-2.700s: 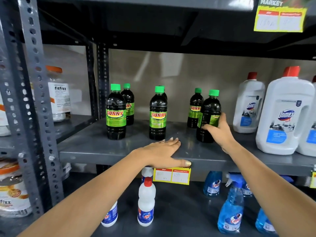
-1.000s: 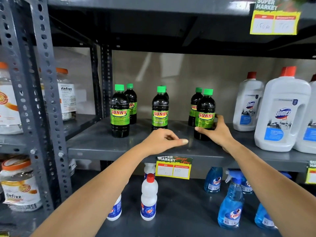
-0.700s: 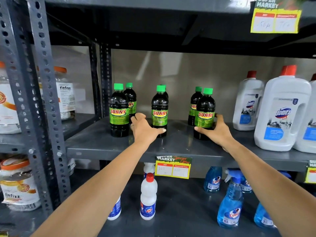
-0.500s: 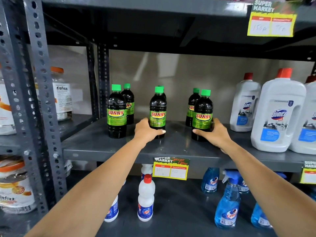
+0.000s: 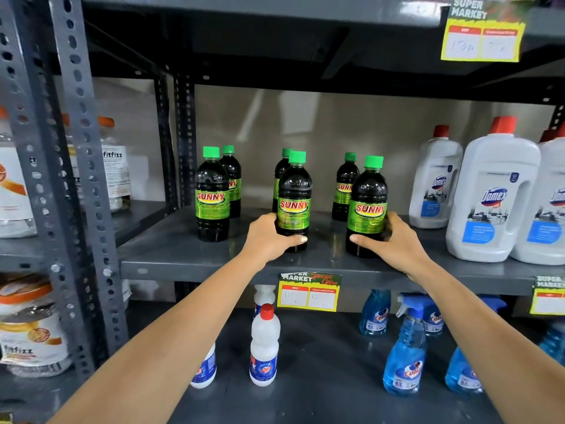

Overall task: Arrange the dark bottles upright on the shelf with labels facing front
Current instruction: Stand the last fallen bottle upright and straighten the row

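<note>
Left hand [image 5: 269,240] wraps the middle bottle [image 5: 294,203]; right hand [image 5: 394,243] wraps the right bottle [image 5: 367,209]. Both bottles stand near the shelf [image 5: 189,264] front edge, gripped low, likely for squaring labels forward.

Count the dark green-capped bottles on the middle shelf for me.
6, in three front-back pairs: left front and rear; middle front, held by the left hand, and rear; right front, held by the right hand, and rear. More could hide behind.

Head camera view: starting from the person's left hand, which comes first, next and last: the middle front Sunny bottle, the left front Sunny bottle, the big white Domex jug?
1. Middle front Sunny bottle: in the left hand.
2. Left front Sunny bottle: further left on the shelf, untouched.
3. Big white Domex jug: far right, beyond the right hand.
</note>
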`<control>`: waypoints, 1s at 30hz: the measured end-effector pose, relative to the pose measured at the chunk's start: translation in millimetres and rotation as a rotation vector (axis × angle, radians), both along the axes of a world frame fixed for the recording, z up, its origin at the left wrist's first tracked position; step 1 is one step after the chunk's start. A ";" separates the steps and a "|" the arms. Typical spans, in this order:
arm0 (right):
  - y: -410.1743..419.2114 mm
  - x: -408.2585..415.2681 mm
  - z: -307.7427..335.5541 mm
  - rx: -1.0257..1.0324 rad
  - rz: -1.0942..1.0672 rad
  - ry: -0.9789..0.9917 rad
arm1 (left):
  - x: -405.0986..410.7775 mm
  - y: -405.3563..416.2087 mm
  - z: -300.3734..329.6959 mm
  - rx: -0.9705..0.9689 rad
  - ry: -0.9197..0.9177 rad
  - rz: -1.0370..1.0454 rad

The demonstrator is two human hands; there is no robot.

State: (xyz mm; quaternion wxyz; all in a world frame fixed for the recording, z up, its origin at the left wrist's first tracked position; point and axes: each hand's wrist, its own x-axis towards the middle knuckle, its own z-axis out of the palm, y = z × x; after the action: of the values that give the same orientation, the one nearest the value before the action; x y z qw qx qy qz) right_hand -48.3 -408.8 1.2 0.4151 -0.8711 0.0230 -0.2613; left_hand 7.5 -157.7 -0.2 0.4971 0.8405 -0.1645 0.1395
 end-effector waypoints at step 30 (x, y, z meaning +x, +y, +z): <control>286.0 48.7 0.2 0.308 0.145 -0.296 | -34.5 189.3 -8.4 0.894 -0.003 0.247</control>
State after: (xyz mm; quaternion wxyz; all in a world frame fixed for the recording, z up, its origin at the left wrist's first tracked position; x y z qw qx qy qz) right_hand 0.5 -122.7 1.4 0.5599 -0.7489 -0.0611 -0.3490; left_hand -26.9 31.6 -8.6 0.0652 0.9854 -0.1077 0.1145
